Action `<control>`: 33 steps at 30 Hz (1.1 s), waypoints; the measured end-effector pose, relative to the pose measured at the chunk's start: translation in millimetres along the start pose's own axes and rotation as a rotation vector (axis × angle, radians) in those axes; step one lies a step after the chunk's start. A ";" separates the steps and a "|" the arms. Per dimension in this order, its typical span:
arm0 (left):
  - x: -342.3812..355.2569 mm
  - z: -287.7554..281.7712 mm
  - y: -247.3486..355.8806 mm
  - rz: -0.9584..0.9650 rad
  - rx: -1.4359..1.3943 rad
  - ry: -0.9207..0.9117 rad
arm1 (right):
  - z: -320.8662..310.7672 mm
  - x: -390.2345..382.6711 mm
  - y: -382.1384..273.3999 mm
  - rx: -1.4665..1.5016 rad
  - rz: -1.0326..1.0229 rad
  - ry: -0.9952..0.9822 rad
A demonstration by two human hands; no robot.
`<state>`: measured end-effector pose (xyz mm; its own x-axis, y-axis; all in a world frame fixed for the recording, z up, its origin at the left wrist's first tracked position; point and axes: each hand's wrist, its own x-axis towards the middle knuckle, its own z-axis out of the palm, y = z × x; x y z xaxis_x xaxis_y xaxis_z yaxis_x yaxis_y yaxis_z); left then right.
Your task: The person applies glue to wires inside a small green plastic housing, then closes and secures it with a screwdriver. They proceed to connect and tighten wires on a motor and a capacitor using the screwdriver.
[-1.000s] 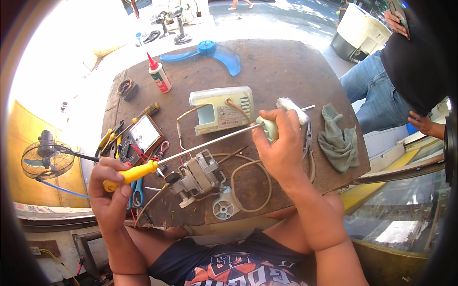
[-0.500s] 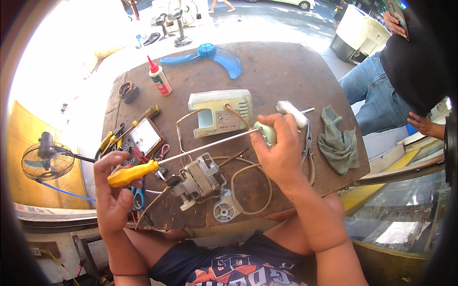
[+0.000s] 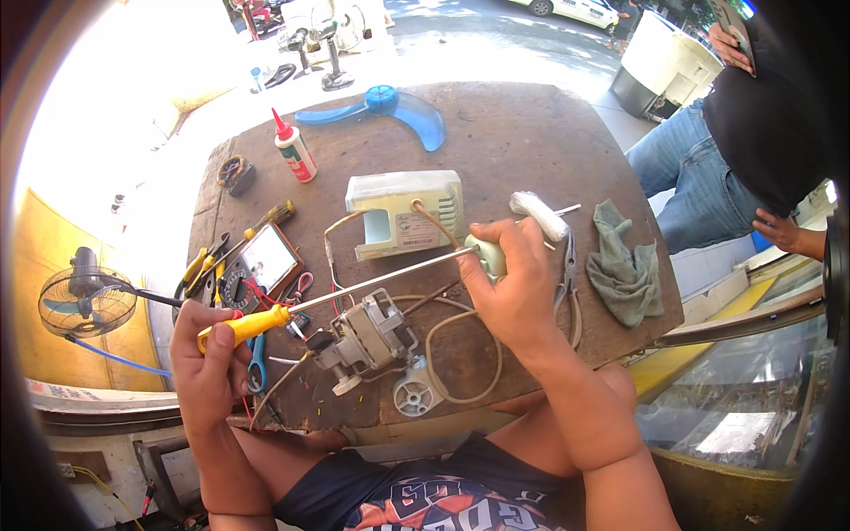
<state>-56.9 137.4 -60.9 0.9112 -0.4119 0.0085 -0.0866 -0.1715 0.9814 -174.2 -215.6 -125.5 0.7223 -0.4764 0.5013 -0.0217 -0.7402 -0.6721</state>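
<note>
Wooden table, brown, worn, bearing the lot [image 3: 522, 133]. Screwdriver, yellow handle and long straight steel shaft [image 3: 274, 318], held aslant above the near half of the table, handle to the left, tip to the right and farther off; the left hand [image 3: 204, 354] grasps the handle between thumb and curled fingers. Housing, boxy, cream plastic, slotted at its right end [image 3: 429, 226], at the centre, beyond the shaft. Fan blade piece, translucent blue plastic [image 3: 418, 115], at the far edge. Cloth, crumpled, grey-green [image 3: 624, 265], at the right. Motor, grey metal [image 3: 367, 334], on the near side, below the shaft. Bottle, white with red nozzle cap [image 3: 295, 155], upright, far left. Knob-like piece, rounded, pale green plastic [image 3: 487, 257], pinched by the right hand [image 3: 513, 283] at the screwdriver's tip. Wheel-shaped piece, spoked, light grey plastic [image 3: 416, 392], near edge, just right of the motor.
</note>
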 end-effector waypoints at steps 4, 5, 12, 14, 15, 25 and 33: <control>-5.1 0.7 -5.5 0.575 0.256 0.016 | 1.8 2.7 5.6 0.012 -0.027 0.016; -3.5 3.9 -6.6 0.631 0.304 -0.030 | 1.9 4.1 7.0 0.016 -0.035 0.018; 12.5 -6.8 27.3 -0.375 -0.161 -0.423 | -3.0 7.6 6.8 0.065 -0.031 -0.037; 11.3 -8.3 34.1 -0.216 0.219 -0.395 | -2.1 6.4 3.7 0.101 0.006 -0.093; 11.0 -7.9 35.9 0.072 0.388 -0.400 | -1.5 6.5 2.6 0.116 0.028 -0.116; -16.9 -54.5 46.3 -0.007 0.348 -0.230 | -1.9 6.2 -6.1 0.200 0.135 -0.184; -6.3 -82.8 -11.3 0.071 0.480 0.095 | -13.3 21.6 14.3 0.676 0.669 -0.361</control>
<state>-28.3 216.0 -56.1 0.9268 -0.3585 0.1117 -0.3057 -0.5475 0.7790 -168.1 -242.8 -117.0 0.8732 -0.4401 -0.2096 -0.1830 0.1024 -0.9778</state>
